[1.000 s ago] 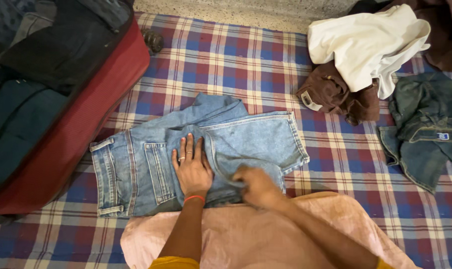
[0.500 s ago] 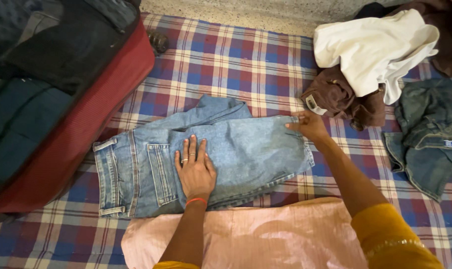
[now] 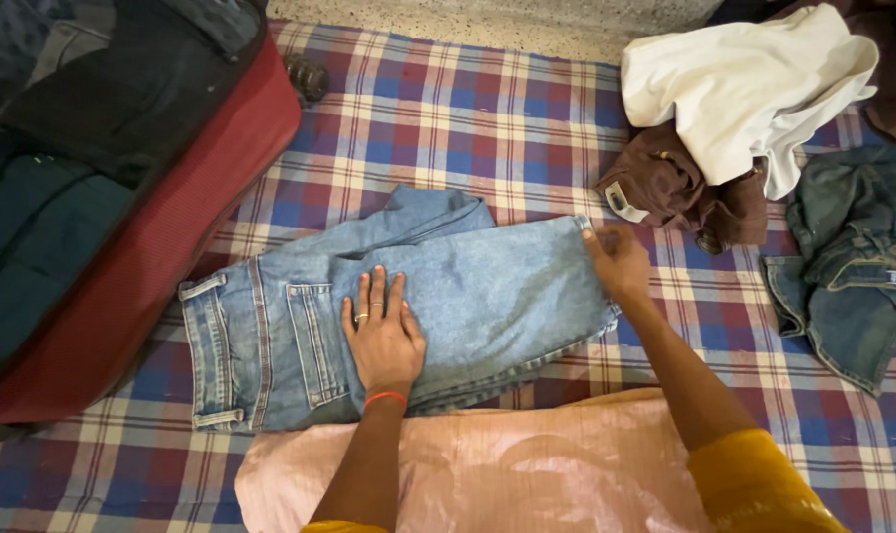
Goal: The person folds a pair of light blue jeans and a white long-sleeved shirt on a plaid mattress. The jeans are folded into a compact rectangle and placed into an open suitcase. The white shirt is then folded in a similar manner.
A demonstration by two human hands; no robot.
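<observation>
Head view: a pair of light blue jeans (image 3: 448, 296) lies folded on a checked cloth (image 3: 467, 128) of red, blue and cream squares. The left hand (image 3: 382, 331) rests flat on the jeans, palm down and fingers spread, just right of the back pocket; it grips nothing. It wears a ring and a red band at the wrist. The right hand (image 3: 618, 262) is at the far right end of the folded jeans, its fingers on the edge of the denim near the upper corner; whether they pinch the cloth or only press on it I cannot tell. The two hands are well apart, with most of the folded legs between them.

A pink cloth (image 3: 507, 474) lies just below the jeans, across the person's lap, and both forearms cross over it. To the left, a red suitcase (image 3: 161, 257) stands open with dark clothes (image 3: 63, 148) inside, its edge near the waistband. Up to the right lies a white garment (image 3: 754, 89) on top of a brown garment (image 3: 665, 188), near the right hand but apart from the jeans. A darker pair of jeans (image 3: 853, 266) lies at the far right.

The folded jeans run left to right, waistband pointing left toward the suitcase, the folded end pointing right. One leg bunches upward at the middle top.
</observation>
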